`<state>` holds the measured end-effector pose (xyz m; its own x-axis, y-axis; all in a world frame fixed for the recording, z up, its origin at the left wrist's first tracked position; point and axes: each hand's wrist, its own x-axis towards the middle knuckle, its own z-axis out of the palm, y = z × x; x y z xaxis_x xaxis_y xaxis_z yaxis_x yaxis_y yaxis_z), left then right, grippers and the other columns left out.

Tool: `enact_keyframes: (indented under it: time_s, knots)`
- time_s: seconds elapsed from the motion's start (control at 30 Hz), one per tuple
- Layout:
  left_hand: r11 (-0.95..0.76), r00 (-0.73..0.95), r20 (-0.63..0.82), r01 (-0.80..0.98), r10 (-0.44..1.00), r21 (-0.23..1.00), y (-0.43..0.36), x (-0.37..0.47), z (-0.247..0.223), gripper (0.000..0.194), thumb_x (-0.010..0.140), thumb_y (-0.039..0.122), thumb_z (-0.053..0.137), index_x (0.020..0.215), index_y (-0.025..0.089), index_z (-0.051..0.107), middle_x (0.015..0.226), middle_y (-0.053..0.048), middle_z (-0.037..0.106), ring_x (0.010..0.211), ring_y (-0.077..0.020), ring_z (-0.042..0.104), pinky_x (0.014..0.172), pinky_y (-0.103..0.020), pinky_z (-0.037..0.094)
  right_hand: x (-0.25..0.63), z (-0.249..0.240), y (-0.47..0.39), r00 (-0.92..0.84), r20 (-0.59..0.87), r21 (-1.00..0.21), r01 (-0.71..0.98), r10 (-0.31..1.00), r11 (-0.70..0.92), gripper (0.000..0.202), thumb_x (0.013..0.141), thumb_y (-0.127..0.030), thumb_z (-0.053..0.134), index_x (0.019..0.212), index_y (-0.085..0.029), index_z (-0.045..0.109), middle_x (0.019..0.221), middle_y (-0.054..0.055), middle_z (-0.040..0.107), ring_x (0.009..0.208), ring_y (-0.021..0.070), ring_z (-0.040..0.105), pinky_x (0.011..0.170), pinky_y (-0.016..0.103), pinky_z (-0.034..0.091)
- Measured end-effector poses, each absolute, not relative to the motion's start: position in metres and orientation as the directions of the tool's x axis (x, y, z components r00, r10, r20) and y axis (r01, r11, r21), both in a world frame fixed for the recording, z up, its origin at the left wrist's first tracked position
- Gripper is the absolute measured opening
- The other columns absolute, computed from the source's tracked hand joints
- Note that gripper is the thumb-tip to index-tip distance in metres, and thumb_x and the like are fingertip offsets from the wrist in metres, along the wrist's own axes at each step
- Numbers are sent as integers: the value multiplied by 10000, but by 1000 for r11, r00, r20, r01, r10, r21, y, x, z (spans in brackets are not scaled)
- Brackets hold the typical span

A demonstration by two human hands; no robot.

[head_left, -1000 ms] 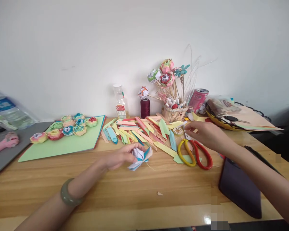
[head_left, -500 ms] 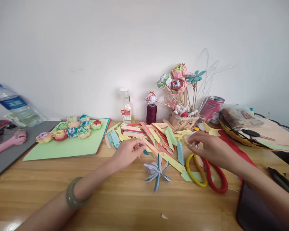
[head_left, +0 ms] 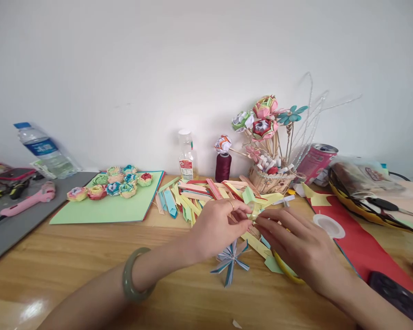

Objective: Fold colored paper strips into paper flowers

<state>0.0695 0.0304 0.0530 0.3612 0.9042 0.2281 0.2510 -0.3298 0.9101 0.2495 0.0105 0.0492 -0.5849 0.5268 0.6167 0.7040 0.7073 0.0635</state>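
My left hand and my right hand meet over the paper pile, fingertips pinched on a small translucent roll, seemingly clear tape. Fingers partly cover it. Just below them on the table lies a blue and white folded-paper flower with spread petals. Colourful folded paper strips are heaped behind my hands. A yellow scissor handle shows beneath my right hand, which hides the rest of the scissors.
Several paper rosettes sit on green paper at left. Behind stand a glass bottle, a maroon thread spool and a flower basket. At right are a white ring, red paper and a dark phone.
My right hand has moved left with the small roll, and my left hand has come right to meet it. The view has shifted, and the red scissor handle is now hidden.
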Motion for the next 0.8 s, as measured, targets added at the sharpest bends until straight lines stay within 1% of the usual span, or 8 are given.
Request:
enact_keyframes:
  time_s: [0.07, 0.13, 0.23, 0.3, 0.4, 0.6, 0.7, 0.8]
  knots:
    - [-361, 373, 256, 247, 892, 899, 30, 69, 53, 156, 702, 151, 588, 849, 140, 638, 774, -33, 656, 681, -101, 591, 657, -239, 505, 250, 51, 12, -469, 693, -63, 717, 548, 694, 88, 834, -189, 509, 894, -191, 573, 853, 78, 609, 781, 190, 583, 610, 302, 489]
    - [-353, 406, 251, 197, 879, 915, 31, 69, 53, 147, 709, 169, 587, 843, 139, 641, 802, -33, 649, 688, -93, 586, 659, -227, 501, 251, 54, 13, -344, 709, -240, 703, 616, 670, 139, 814, -235, 541, 949, -204, 548, 948, 95, 588, 902, 216, 573, 691, 338, 508]
    - [-280, 445, 200, 121, 873, 952, 31, 70, 55, 149, 706, 205, 606, 833, 135, 641, 812, -34, 636, 697, -90, 578, 648, -217, 497, 252, 56, 18, -333, 539, -531, 579, 774, 619, 251, 823, -282, 525, 1068, -227, 515, 1070, 88, 582, 986, 208, 569, 766, 348, 525]
    - [-231, 460, 164, 93, 873, 969, 31, 71, 56, 154, 700, 218, 615, 826, 131, 638, 803, -35, 629, 679, -88, 571, 617, -211, 491, 254, 57, 21, -354, 453, -635, 516, 818, 575, 212, 837, -280, 500, 1039, -236, 543, 1020, 62, 619, 924, 184, 598, 740, 321, 537]
    - [-196, 443, 143, 75, 885, 978, 30, 70, 58, 156, 699, 223, 621, 826, 132, 631, 776, -29, 630, 660, -85, 572, 590, -201, 483, 257, 57, 26, -315, 489, -620, 531, 814, 578, 154, 828, -258, 516, 960, -234, 591, 956, 45, 641, 853, 174, 607, 699, 302, 532]
    - [-178, 341, 145, 69, 929, 982, 24, 67, 54, 208, 662, 234, 668, 841, 134, 630, 761, -32, 657, 664, -110, 613, 615, -227, 505, 259, 55, 25, -356, 650, -422, 567, 672, 708, 172, 803, -184, 569, 962, -242, 599, 890, 37, 633, 789, 162, 599, 676, 295, 502]
    - [-234, 257, 208, 75, 944, 969, 22, 68, 52, 183, 665, 241, 669, 818, 142, 648, 781, -36, 666, 680, -118, 619, 628, -235, 508, 259, 56, 21, -393, 688, -355, 552, 611, 755, 195, 793, -156, 580, 964, -248, 594, 877, 32, 622, 788, 159, 589, 673, 290, 487]
    - [-308, 206, 283, 102, 937, 946, 20, 68, 52, 81, 695, 213, 637, 726, 139, 643, 718, -24, 651, 669, -111, 606, 631, -227, 498, 257, 59, 18, -422, 651, -374, 545, 631, 750, 201, 805, -181, 565, 993, -248, 587, 835, 25, 612, 771, 160, 576, 665, 296, 477]
